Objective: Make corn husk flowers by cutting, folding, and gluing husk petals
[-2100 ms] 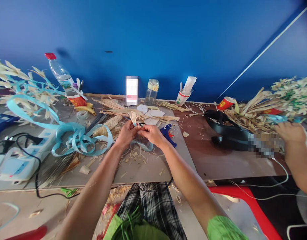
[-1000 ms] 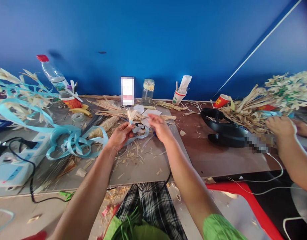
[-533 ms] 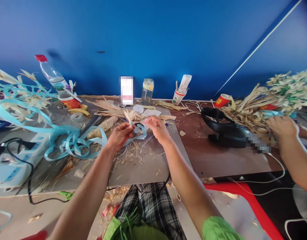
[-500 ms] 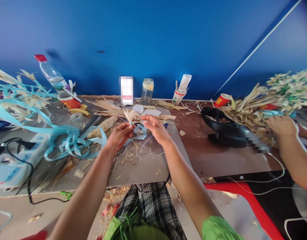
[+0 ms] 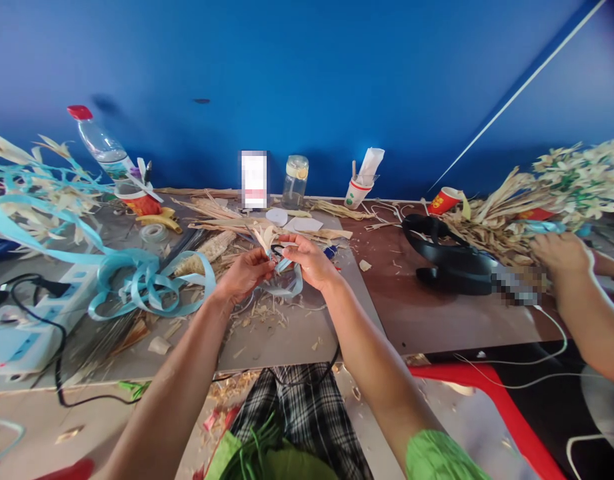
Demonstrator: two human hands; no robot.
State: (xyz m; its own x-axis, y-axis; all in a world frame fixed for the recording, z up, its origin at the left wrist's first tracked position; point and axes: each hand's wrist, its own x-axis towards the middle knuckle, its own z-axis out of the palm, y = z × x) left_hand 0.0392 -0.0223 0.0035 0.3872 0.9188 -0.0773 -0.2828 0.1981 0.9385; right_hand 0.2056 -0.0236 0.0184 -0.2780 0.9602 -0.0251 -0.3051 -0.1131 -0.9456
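My left hand (image 5: 243, 275) is closed in a pinch on the base of a pale husk flower (image 5: 263, 236), whose petals point up past the fingertips. Close against it, my right hand (image 5: 311, 261) is closed on a light blue ribbon (image 5: 291, 285) beside the flower's base. The ribbon hangs in a loop below both hands. My fingers partly hide the spot where ribbon and flower meet. More light blue ribbon (image 5: 151, 287) lies in loose coils left of my left hand, near a corn cob (image 5: 217, 251).
A power strip (image 5: 27, 337) and a bottle (image 5: 103, 148) stand at left. Behind my hands are a phone (image 5: 254, 180), a clear jar (image 5: 295, 183) and a paper cup (image 5: 358, 193). To the right lie a black object (image 5: 451, 263) and another person's hand (image 5: 561, 257) near husk flowers.
My right hand has moved left and closed on the ribbon beside the flower's base. My left hand has shifted slightly right, and the flower has tilted a little.
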